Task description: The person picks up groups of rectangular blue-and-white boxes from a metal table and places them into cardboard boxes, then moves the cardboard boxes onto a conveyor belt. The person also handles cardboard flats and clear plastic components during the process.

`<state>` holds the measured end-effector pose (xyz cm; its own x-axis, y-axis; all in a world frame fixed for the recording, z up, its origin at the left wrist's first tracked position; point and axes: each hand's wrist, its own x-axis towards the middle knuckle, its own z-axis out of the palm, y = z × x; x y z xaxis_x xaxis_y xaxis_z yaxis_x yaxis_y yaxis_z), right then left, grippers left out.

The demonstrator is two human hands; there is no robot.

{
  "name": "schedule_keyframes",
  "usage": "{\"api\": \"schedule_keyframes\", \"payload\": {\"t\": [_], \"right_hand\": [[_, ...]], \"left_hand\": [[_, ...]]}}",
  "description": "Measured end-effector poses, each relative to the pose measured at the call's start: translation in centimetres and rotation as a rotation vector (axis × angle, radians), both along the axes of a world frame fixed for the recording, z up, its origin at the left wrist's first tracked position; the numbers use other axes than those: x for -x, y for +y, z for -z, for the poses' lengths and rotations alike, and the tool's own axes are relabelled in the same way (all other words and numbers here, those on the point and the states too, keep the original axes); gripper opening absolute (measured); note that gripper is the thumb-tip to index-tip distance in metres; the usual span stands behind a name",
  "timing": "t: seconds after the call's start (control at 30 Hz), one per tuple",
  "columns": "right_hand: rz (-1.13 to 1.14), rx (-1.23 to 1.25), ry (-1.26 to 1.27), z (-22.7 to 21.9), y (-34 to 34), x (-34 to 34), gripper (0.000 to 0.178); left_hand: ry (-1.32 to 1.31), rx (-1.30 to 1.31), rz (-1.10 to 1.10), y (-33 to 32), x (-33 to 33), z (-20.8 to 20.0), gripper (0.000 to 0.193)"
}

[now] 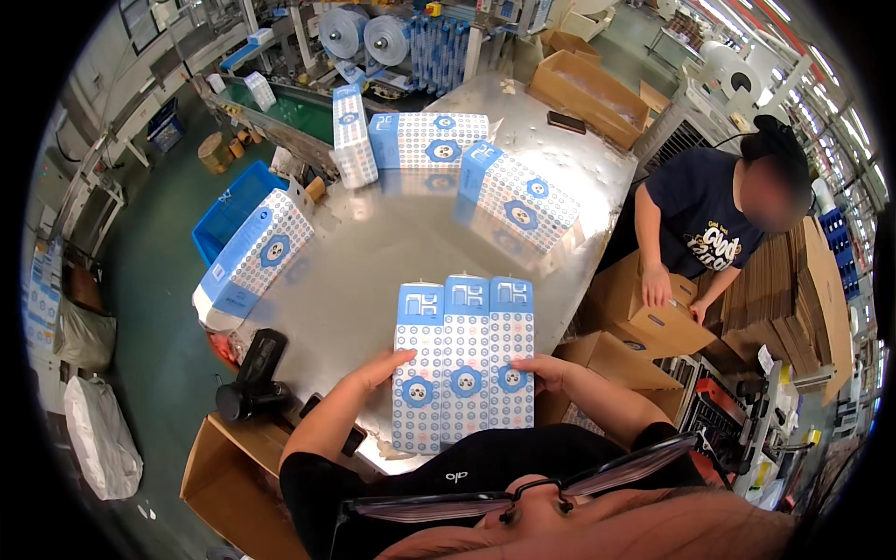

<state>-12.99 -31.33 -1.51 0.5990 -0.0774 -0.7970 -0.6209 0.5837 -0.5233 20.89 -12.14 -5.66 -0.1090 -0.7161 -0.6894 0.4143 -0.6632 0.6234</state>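
Note:
Three blue-and-white patterned packs (466,350) stand side by side, pressed together near my body at the table's front edge. My left hand (386,365) grips the left side of the row, thumb on the front face. On the opposite side my right hand (544,371) clasps the rightmost pack; its other fingers are mostly hidden behind the row. More packs of the same kind are on the metal table (373,238): one pack (521,196) at the right, two at the far side, such as the lying pack (429,140), and another pack (259,252) at the left edge.
A co-worker handles a cardboard box (653,322) at the right, beside stacked flat cartons (770,299). An open carton (229,485) stands at my lower left, below a black device (257,373). Beyond the left edge is a blue bin (233,205). A conveyor (289,117) runs at the back.

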Motion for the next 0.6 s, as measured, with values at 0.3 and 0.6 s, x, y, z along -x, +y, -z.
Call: {"api": "schedule_keyframes", "payload": {"t": [0.3, 0.6], "right_hand": [[0.082, 0.766, -0.554, -13.3, -2.4, 10.4, 0.072], [-0.412, 1.283, -0.385, -30.9, -0.7, 32.7, 0.114]], "left_hand": [[-0.278, 0.810, 0.034, -0.8, 11.4, -11.4, 0.062], [-0.190, 0.880, 0.403, 0.6, 33.5, -7.4, 0.062]]}}
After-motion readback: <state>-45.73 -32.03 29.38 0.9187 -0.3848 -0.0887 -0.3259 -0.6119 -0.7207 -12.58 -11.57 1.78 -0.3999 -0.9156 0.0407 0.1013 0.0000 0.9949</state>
